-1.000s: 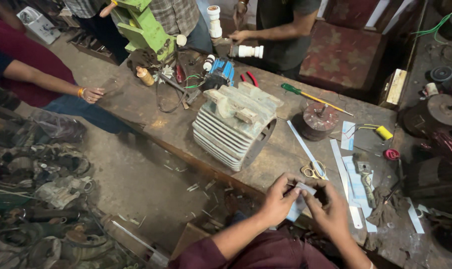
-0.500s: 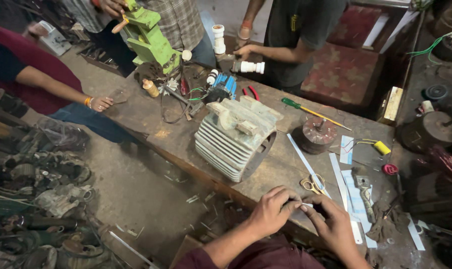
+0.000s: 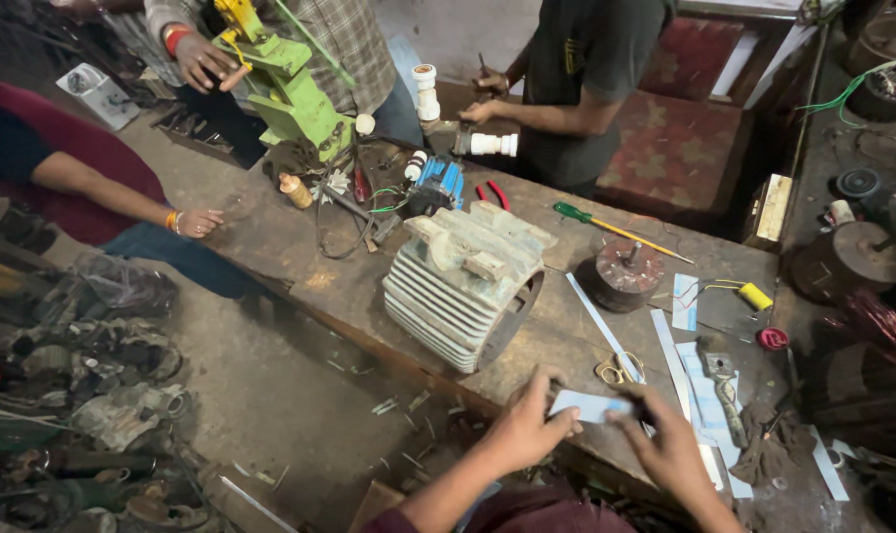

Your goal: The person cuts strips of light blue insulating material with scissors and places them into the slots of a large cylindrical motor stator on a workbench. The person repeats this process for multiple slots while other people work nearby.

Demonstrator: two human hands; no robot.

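I see the finned grey motor housing (image 3: 465, 286) lying mid-bench (image 3: 300, 257), pale paper strips (image 3: 706, 395) to its right. At the near edge my left hand (image 3: 523, 429) and right hand (image 3: 665, 449) both pinch one small pale paper slip (image 3: 588, 405) between them.

- Motor repair workshop: finned motor housing (image 3: 465, 284) on grimy wooden workbench (image 3: 300, 266).
- Screwdriver (image 3: 616, 229), scissors (image 3: 619, 370), pliers (image 3: 494, 194) strewn about.
- Scrap parts heaped on floor (image 3: 82, 415).
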